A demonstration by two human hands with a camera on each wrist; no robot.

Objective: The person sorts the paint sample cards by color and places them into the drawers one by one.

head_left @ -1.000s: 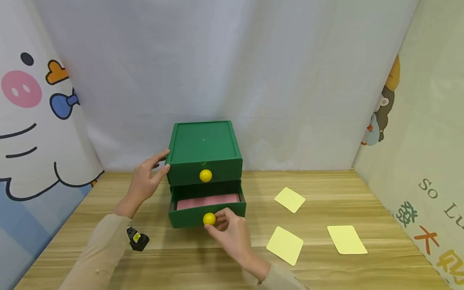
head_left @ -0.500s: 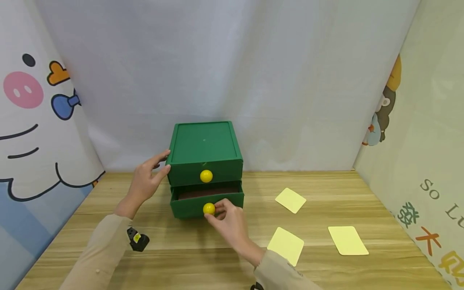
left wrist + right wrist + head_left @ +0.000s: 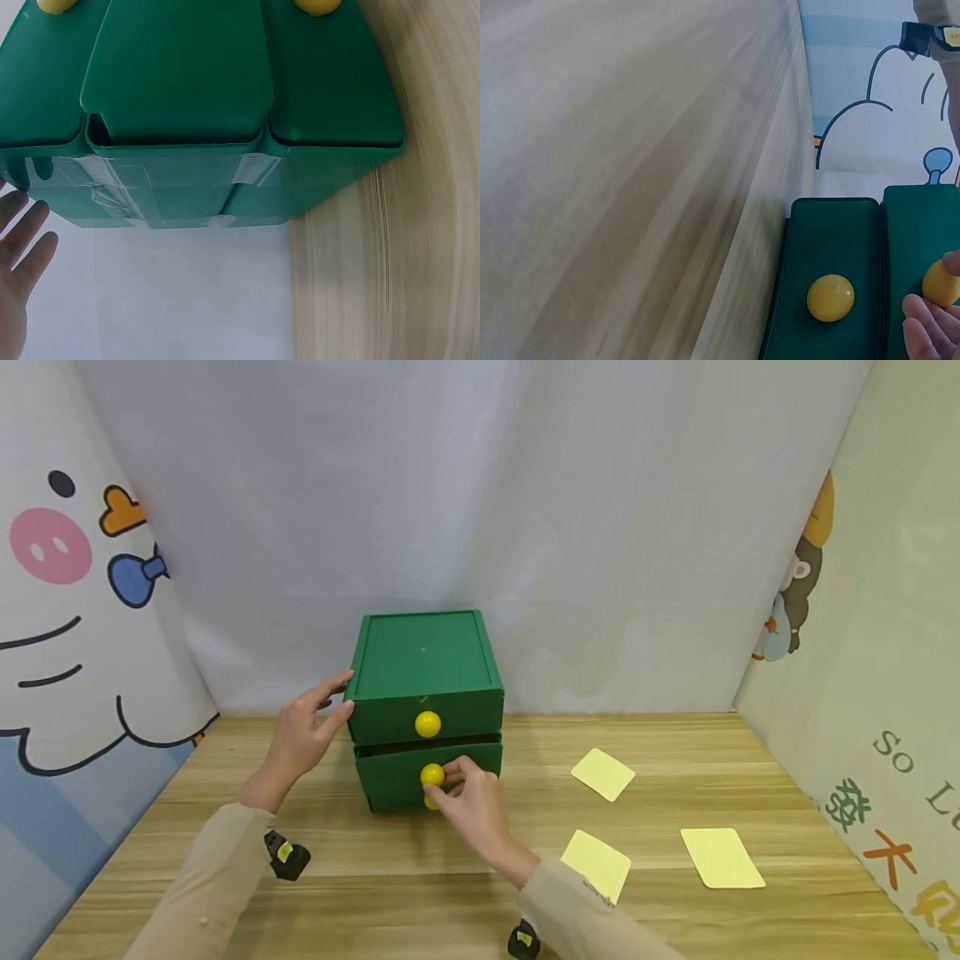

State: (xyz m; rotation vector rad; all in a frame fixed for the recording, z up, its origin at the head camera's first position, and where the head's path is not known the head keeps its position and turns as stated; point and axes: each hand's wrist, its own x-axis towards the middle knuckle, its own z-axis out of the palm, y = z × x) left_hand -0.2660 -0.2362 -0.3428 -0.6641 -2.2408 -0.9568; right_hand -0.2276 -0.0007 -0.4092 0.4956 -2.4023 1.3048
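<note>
- The green cabinet stands on the wooden tabletop, with three drawers stacked one above another.
- The middle drawer juts out slightly in front of the cabinet's other drawers, leaving a narrow dark gap above its front.
- At the cabinet's front, the right hand has its grip closed in a pinch on the middle knob, a yellow ball.
- At the cabinet's upper left edge, the left hand sets its fingertips and thumb against the side; its grip is loose, clasping nothing.
- The top drawer sits flush in the cabinet, with a yellow upper knob on its front.
- The bottom drawer also has a yellow lower knob, just below the pinched one.
- Clear tape runs along the cabinet's left side.
- Right of the cabinet lie three yellow cards; the right sleeve partly covers one.
- Behind the cabinet hangs a white curtain.
</note>
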